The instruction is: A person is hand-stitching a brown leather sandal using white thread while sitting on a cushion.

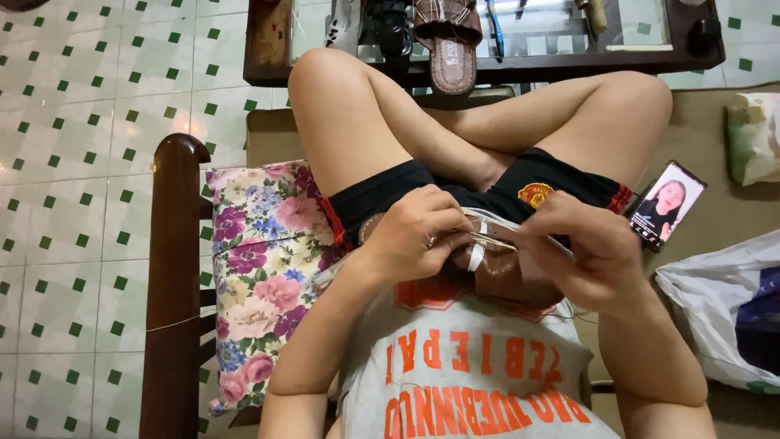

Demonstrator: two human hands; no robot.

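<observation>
A brown sandal (508, 276) lay in the person's lap beside a floral cushion (260, 268). The left hand (418, 232) gripped its white strap (478, 254); the right hand's (589, 248) fingers pinched what was perhaps thread. The stitching looked partway done, its end hidden.

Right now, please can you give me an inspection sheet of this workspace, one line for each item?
Surface: a padded seat with a dark wooden armrest; the person sits cross-legged on it.
Job's things: a brown sandal on the lap, with a white strap and a thin pale cord across it.
Clutter: a floral cushion, a lit phone, a white plastic bag, a pale packet.
Grips: left hand grips the sandal's edge; right hand pinches the cord.
Cables: nothing seen.
Surroundings: green-and-white tiled floor; a low glass-topped table holding a second sandal and small tools.
</observation>
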